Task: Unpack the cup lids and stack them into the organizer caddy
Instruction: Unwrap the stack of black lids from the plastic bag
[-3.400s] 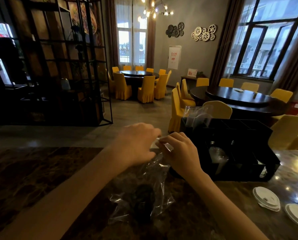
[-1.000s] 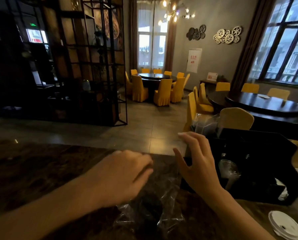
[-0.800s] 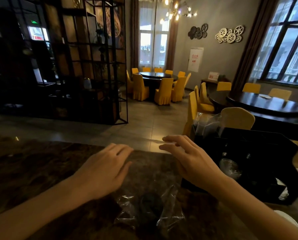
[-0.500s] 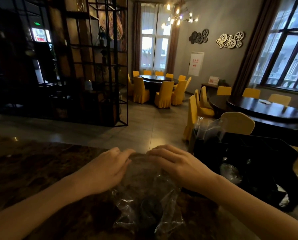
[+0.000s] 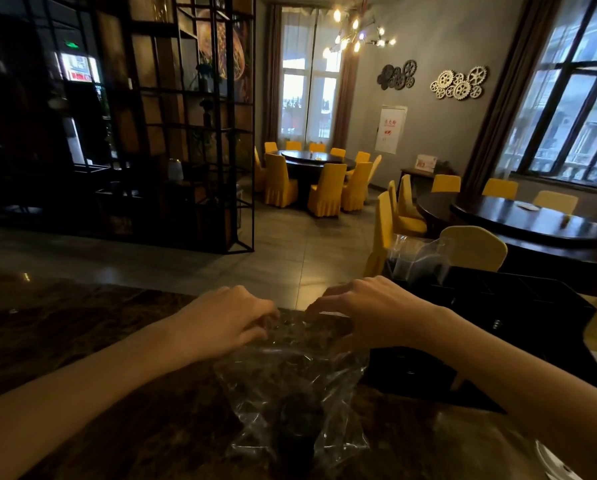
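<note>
A clear plastic bag [image 5: 290, 386] lies on the dark marble counter [image 5: 82, 341], with a dark stack of lids [image 5: 299, 434] inside its near end. My left hand [image 5: 231, 320] pinches the bag's far edge on the left. My right hand [image 5: 363, 310] grips the same edge on the right, fingers curled down onto the plastic. The black organizer caddy [image 5: 498, 327] stands just right of the bag, behind my right forearm; its compartments are dark and hard to read. Another clear bag [image 5: 415, 254] sticks up from its far left corner.
A white lid [image 5: 550, 462] peeks out at the bottom right, under my right arm. Beyond the counter edge the floor drops away to yellow chairs [image 5: 474, 247] and round tables [image 5: 532, 223]. A black metal shelf [image 5: 144, 126] stands to the left.
Both hands let go of the bag, lifted apart, then came back down onto its far edge. Now their fingers are curled into the plastic, which is pulled taut between them.
</note>
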Action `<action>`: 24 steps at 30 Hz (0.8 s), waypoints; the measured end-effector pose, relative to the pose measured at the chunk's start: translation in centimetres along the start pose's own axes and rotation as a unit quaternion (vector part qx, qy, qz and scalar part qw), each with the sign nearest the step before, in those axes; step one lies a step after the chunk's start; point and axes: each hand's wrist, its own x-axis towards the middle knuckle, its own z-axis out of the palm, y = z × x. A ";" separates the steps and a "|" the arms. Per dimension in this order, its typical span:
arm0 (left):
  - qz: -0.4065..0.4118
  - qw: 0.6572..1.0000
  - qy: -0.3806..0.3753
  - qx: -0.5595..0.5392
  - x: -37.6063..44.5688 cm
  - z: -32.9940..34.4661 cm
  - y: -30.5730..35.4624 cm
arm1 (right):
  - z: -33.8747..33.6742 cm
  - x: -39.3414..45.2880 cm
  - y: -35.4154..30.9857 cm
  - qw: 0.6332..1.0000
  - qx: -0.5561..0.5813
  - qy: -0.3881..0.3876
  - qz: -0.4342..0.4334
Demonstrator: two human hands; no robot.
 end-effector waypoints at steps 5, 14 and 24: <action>0.043 0.997 -0.014 0.060 0.3 0.6 0.1 | 1.1 -0.9 0.5 1.000 -0.003 -0.007 0.023; 0.088 0.984 -0.118 0.101 0.6 3.0 1.1 | 4.9 -2.4 -0.1 0.999 0.030 -0.017 0.016; 0.135 0.970 -0.179 0.097 0.0 5.7 2.3 | 7.9 -3.0 -2.1 0.996 0.047 -0.076 -0.018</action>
